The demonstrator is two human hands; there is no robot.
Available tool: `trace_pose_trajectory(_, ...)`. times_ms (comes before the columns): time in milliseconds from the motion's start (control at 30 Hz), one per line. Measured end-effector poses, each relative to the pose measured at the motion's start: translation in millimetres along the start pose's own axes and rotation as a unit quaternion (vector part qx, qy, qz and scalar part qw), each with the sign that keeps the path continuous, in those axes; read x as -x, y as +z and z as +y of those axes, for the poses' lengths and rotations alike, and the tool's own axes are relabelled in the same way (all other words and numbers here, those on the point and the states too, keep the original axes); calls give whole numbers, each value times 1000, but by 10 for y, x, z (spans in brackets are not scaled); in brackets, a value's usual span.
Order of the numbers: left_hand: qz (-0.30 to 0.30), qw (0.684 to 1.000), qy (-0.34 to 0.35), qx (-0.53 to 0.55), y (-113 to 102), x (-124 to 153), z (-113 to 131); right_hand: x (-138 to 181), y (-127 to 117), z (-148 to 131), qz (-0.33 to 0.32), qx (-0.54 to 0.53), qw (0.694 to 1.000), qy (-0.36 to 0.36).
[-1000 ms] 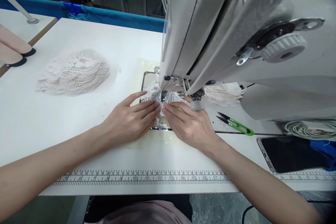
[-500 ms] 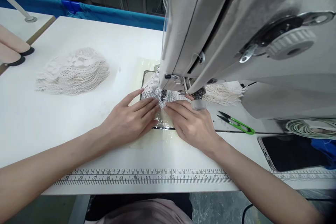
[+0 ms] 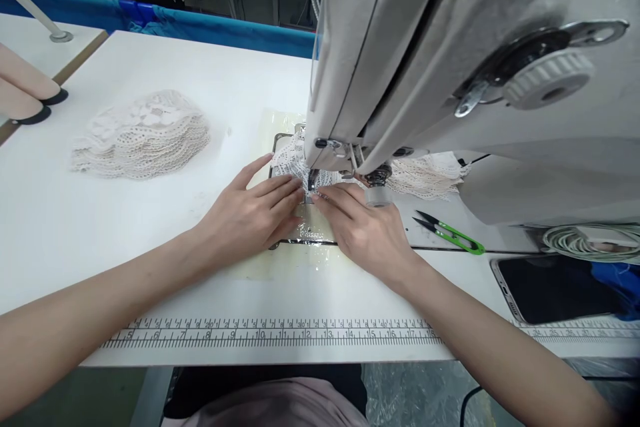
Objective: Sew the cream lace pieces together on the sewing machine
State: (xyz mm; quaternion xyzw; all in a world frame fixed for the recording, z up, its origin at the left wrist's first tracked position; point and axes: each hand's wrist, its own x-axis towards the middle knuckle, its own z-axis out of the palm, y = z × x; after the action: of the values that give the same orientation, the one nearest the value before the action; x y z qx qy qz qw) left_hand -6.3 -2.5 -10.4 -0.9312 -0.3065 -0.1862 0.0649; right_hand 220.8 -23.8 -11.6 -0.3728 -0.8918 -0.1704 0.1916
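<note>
Beside the presser foot (image 3: 313, 179), hands (image 3: 253, 215) (image 3: 369, 233) (fingers outstretched) touch lace (image 3: 287, 160).

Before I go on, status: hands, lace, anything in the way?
Left grip and right grip: fingertips on the lace, near the presser foot. Lace under the machine head, partly hidden. Green snips apart, to the right.

One head-worn camera looks forward and steeply down from above the near edge of the white table (image 3: 240, 87), near enough that the sewing machine (image 3: 380, 47) looms on the right. The left hand (image 3: 253, 213) and right hand (image 3: 365, 227) sit mid-view; the far side reaches past a blue cloth strip (image 3: 225, 31).
</note>
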Motion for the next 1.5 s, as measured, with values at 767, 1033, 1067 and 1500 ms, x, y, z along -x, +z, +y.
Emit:
trace_pose_trajectory(767, -10, 999, -42, -33, -29, -60, -137, -17, -94, 49, -21, 54, 998, 28)
trace_pose_trajectory(1033, 27, 989, 126, 72, -230, 40, 223, -6, -113, 61, -4, 26, 999, 25)
trace_pose_trajectory(1067, 24, 992, 97, 71, -242, 41, 198, 2, -110, 58, -3, 12, 999, 30)
trace_pose_trajectory(1500, -30, 926, -180, 331, -299, -34, -6, -116, -166, -137, -68, -390, 898, 191)
